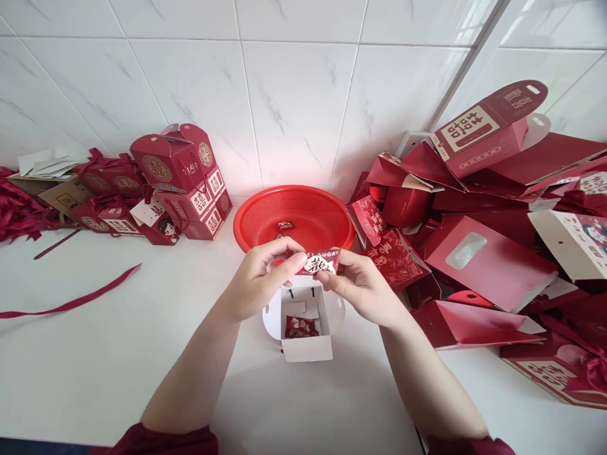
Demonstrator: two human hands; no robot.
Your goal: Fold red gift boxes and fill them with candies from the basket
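Between my two hands is a small red candy packet [321,261] with a cream emblem, dark characters and "SUGAR" printed along its top. My left hand [258,278] pinches its left end with thumb and fingers. At the right end, my right hand [363,284] grips it the same way. Below the hands stands an open white-lined gift box [308,351], its rounded flaps spread to the sides. Inside it lies a similar red packet [302,327]. Just behind my hands, a red perforated plastic basket [246,218] holds a small packet [285,225]; my hands hide part of its inside.
Stacked red gift boxes [183,183] stand left against the tiled wall, beside bunched red ribbon [23,208]. One loose ribbon strip [90,296] lies on the white table [95,373]. A large heap of red boxes [493,253] fills the right side.
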